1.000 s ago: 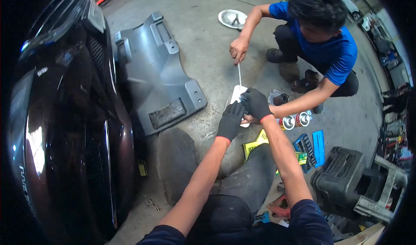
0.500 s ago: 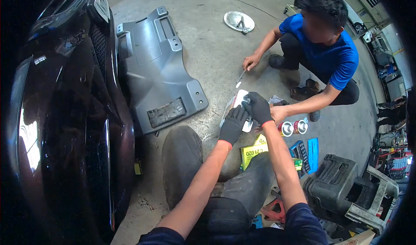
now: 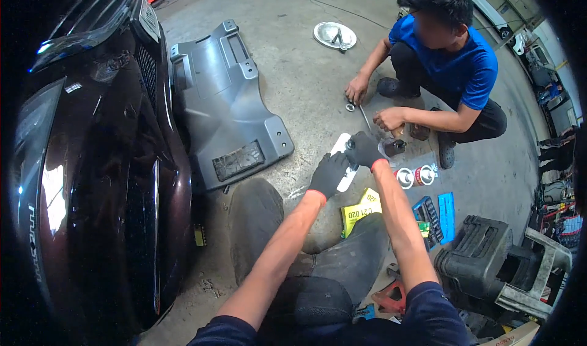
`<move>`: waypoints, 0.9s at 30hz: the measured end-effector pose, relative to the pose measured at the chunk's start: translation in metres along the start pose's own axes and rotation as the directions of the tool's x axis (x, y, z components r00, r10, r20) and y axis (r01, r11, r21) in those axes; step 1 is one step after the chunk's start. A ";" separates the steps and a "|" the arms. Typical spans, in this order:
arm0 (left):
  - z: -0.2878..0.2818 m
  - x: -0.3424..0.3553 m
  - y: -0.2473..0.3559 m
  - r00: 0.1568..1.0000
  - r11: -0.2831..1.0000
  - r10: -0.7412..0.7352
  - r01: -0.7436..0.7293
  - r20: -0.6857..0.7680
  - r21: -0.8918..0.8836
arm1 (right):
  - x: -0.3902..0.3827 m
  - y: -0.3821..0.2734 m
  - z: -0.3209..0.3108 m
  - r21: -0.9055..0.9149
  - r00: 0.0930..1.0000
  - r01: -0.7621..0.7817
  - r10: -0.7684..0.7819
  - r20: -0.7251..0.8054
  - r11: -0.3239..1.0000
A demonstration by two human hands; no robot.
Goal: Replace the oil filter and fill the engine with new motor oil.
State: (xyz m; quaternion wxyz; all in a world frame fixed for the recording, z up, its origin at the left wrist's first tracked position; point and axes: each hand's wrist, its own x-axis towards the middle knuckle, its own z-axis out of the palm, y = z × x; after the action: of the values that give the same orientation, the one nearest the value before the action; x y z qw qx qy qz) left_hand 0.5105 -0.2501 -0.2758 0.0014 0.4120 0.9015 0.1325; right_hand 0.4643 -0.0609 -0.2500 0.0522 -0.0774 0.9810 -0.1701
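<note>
There it was, the white piece [image 3: 347,179], right between my two sets of fingers, long axis running away from me! My left hand [image 3: 328,174] crossed it from the left, fingers curled closed on it, its far end poking out past them. My right hand [image 3: 367,149] was just as near, fingers bent in; whether they gripped, I couldn't tell.

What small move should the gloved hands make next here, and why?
Probably lift the right hand slightly while the left hand steadies the white piece: both hands cover its middle, so most of it is hidden from this view.
</note>
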 end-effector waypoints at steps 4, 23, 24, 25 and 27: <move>-0.017 -0.012 0.011 0.993 0.999 0.034 -0.036 0.117 0.014 | -0.024 0.021 0.014 0.065 0.999 -0.006 0.009 -0.036 0.998; -0.003 -0.013 0.033 0.989 0.987 -0.113 0.100 0.097 0.129 | 0.022 0.016 -0.057 0.071 0.990 -0.100 0.092 0.107 0.992; -0.005 -0.015 0.028 0.990 0.986 -0.115 0.103 0.084 0.131 | 0.026 0.011 -0.074 0.021 0.974 -0.086 0.080 0.210 0.996; 0.001 -0.019 0.029 0.991 0.987 -0.112 0.102 0.074 0.125 | 0.020 0.014 -0.087 -0.033 0.945 -0.076 0.083 0.316 0.997; 0.007 -0.010 0.033 0.998 0.993 -0.047 0.042 0.039 0.112 | -0.004 0.058 -0.080 -0.116 0.984 -0.072 0.089 0.155 0.991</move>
State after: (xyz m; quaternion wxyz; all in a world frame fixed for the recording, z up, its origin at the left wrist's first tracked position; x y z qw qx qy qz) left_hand 0.5426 -0.2349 -0.2752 -0.0001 0.3939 0.9162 0.0734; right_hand 0.4504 0.0198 -0.1950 0.1332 -0.0536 0.9838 -0.1071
